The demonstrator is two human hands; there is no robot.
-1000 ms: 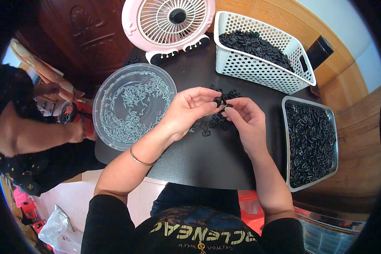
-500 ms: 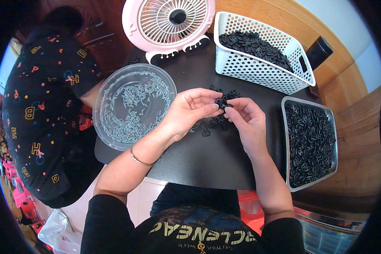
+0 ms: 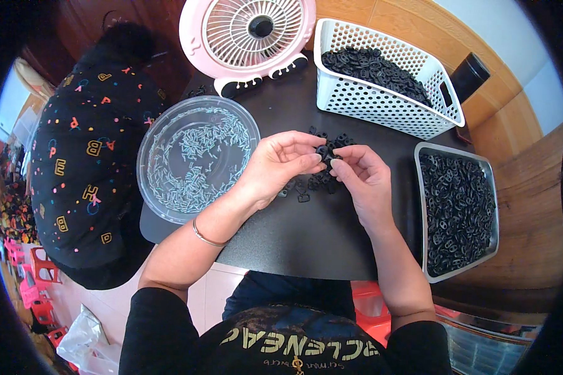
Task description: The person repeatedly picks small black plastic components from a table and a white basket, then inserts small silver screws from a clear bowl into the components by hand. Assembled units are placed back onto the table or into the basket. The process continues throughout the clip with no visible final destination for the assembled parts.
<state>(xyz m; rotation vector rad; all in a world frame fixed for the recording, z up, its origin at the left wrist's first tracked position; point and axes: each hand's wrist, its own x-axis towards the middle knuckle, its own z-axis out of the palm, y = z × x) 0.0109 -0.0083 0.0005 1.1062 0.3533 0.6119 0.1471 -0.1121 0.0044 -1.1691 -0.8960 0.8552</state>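
Observation:
Over the dark table, my left hand (image 3: pixel 288 161) pinches a small black plastic part (image 3: pixel 323 151) between thumb and fingertips. Facing it, my right hand (image 3: pixel 364 175) is closed at the fingertips against the same small piece or one touching it; fingers hide the join. Beneath and behind both hands lies a loose pile of black plastic pieces (image 3: pixel 319 182), some with holes. Beside my left forearm stands a round clear tub (image 3: pixel 145 187) of small pale screw-like pins (image 3: pixel 197 140). To the right of my right hand, a metal tray (image 3: pixel 421 206) is filled with black two-holed pieces (image 3: pixel 458 215).
A white perforated basket (image 3: pixel 369 111) with more black pieces stands at the back right, a black cylinder (image 3: pixel 470 76) behind it. A pink fan (image 3: pixel 250 37) is at the back. Another person (image 3: pixel 97 169) bends close at the left. Red stools (image 3: pixel 44 265) stand on the floor.
The other person at the left has shifted and bent over further, and their arm by the tub is no longer visible. My hands stay almost where they were, fingertips still together.

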